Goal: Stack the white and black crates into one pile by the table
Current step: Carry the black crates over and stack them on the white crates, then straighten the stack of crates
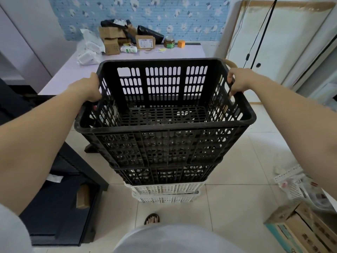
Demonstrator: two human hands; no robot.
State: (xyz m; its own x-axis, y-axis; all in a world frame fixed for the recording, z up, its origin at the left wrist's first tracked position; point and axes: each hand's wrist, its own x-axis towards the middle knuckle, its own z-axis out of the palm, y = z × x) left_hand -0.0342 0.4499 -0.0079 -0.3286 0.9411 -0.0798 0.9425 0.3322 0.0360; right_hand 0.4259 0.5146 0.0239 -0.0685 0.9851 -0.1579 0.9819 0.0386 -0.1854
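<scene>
Arms extended; fingers of left hand [89, 88] and right hand [238, 81] grasp top crate [164, 143] at its sides. Nested below: black crate [164, 174], white crates [164, 189].

At twelve o'clock I see cardboard boxes [110, 32], a jar [169, 42] and an orange cube [181, 44]; at four, a carton [299, 228].
</scene>
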